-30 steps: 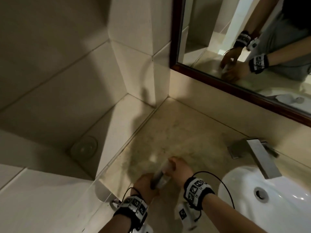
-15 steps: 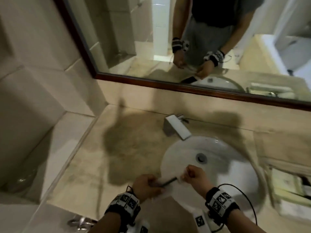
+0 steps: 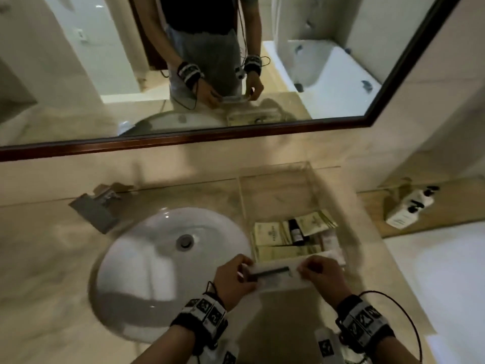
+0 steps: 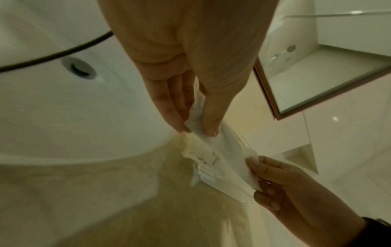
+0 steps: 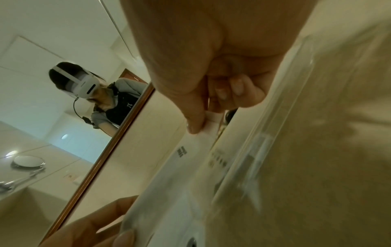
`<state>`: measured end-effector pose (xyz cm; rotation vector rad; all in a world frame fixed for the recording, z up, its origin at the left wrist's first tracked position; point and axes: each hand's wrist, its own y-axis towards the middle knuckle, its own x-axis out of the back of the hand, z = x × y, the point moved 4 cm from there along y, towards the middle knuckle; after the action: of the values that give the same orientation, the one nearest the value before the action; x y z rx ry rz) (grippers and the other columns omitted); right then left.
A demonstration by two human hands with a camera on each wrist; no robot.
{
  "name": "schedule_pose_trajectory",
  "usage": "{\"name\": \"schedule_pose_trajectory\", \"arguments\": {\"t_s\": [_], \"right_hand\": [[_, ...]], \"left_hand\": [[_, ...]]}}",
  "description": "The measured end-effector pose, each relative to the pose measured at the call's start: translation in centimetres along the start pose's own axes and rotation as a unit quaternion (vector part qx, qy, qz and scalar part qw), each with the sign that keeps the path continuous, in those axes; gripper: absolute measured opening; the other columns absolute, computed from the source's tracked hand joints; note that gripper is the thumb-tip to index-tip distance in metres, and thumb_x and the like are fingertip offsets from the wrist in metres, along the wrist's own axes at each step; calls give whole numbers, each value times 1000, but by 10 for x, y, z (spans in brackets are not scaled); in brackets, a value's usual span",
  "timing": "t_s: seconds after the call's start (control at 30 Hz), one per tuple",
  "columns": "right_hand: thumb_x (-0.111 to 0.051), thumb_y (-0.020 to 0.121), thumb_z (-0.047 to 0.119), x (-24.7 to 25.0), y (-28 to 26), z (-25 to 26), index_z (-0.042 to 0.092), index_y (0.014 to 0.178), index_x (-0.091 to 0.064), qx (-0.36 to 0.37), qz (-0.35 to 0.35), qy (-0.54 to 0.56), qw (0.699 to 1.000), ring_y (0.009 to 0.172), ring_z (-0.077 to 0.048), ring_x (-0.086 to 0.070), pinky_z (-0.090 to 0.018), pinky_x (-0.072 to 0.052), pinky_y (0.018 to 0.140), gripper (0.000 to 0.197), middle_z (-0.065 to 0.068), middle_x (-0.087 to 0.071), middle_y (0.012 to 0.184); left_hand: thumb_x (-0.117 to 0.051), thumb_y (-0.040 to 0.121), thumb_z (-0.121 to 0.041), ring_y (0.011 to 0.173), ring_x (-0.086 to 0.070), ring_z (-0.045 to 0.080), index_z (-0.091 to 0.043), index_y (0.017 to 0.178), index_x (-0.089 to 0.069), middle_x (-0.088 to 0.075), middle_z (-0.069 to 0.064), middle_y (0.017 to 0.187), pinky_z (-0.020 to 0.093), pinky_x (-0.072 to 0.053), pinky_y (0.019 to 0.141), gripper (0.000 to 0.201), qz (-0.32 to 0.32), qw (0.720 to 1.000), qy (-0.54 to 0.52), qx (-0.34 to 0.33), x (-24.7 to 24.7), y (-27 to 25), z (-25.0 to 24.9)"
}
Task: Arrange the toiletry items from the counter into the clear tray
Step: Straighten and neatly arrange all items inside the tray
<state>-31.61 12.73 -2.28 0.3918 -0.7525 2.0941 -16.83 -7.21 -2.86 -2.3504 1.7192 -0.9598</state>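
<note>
- Left hand [image 3: 234, 281] and right hand [image 3: 322, 275] each pinch 1 end of a white sachet [image 3: 273, 273] with a dark strip inside, stretched flat between them.
- Sachet hangs over the near edge of the clear tray [image 3: 278, 179], beside the sink [image 3: 147, 258].
- Tray's near half already holds beige packets [image 3: 273, 233] and a dark bottle [image 3: 296, 229].
- My read: lower it level onto the packets and release both ends together so it doesn't slide out.
</note>
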Motion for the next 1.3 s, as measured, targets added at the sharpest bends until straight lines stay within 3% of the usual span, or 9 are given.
{"name": "schedule_pose_trajectory", "arguments": {"t_s": [0.2, 0.37, 0.5, 0.67, 0.87, 0.93, 1.03, 1.2, 1.3], "right_hand": [[-70, 83, 22, 38, 40, -9, 11, 74, -69, 3, -46, -37, 998, 70, -20, -65, -37, -52, 69, 15, -8, -69, 70], [-68, 82, 26, 35, 66, -5, 19, 78, -71, -3, -26, -84, 996, 75, -17, -65, -39, -55, 74, 8, -1, -70, 77], [-58, 88, 24, 30, 78, 4, 14, 83, -66, -11, 15, -167, 986, 82, -22, -62, -33, -51, 76, 14, -6, -67, 86], [-55, 88, 26, 29, 83, 2, 26, 73, -52, -23, 19, -194, 980, 74, -18, -56, -30, -49, 70, 15, 1, -58, 79], [-65, 83, 32, 36, 84, -6, 27, 85, -55, -34, 0, -137, 990, 78, -16, -59, -29, -51, 72, 11, 4, -58, 82], [-68, 82, 28, 43, 82, -8, 23, 90, -54, -23, -20, -107, 994, 73, -10, -56, -20, -44, 61, 16, 5, -58, 80], [-69, 84, 29, 64, 74, -15, 24, 90, -55, -15, -66, -57, 996, 69, -2, -54, -14, -36, 54, 16, 8, -59, 78], [-66, 85, 20, 93, 62, -47, 20, 84, -63, -47, -102, -35, 993, 75, -15, -60, -20, -39, 56, 3, 5, -63, 75], [-66, 84, 17, 105, 55, -62, 22, 80, -63, -60, -104, -61, 991, 68, -8, -56, -18, -36, 54, 6, 8, -60, 71]], "left_hand": [[-72, 80, -30, 79, -58, 13, -28, 107, -55, -61, -6, 94, 22, -48, 74, 32, -41, 997, 67, -18, -26, 45, -36], [-65, 84, -39, 86, -55, 13, -26, 115, -54, -60, -6, 102, 21, -43, 77, 35, -37, 988, 147, 4, -25, 67, -33], [-59, 88, -42, 102, -55, 16, -22, 118, -55, -55, -2, 112, 21, -40, 86, 37, -33, 971, 236, -32, -25, 76, -32], [-60, 87, -46, 102, -54, 16, -22, 124, -53, -45, 0, 119, 25, -47, 93, 45, -54, 963, 261, -35, -29, 81, -31], [-67, 81, -46, 101, -57, 15, -24, 128, -48, -41, -1, 121, 21, -49, 88, 55, -72, 969, 236, -32, -33, 75, -31], [-68, 80, -48, 98, -56, 12, -27, 127, -46, -40, -5, 120, 20, -49, 84, 55, -86, 972, 218, -20, -30, 68, -31], [-62, 84, -50, 96, -54, 5, -29, 119, -48, -44, -10, 113, 22, -49, 82, 44, -106, 974, 200, -15, -25, 57, -28], [-59, 89, -39, 78, -54, 5, -29, 100, -58, -53, -11, 91, 23, -47, 71, 15, -121, 971, 203, -28, -20, 43, -21], [-63, 87, -32, 73, -53, 5, -28, 92, -60, -56, -12, 84, 22, -45, 67, 6, -107, 971, 209, -42, -25, 39, -23]]}}
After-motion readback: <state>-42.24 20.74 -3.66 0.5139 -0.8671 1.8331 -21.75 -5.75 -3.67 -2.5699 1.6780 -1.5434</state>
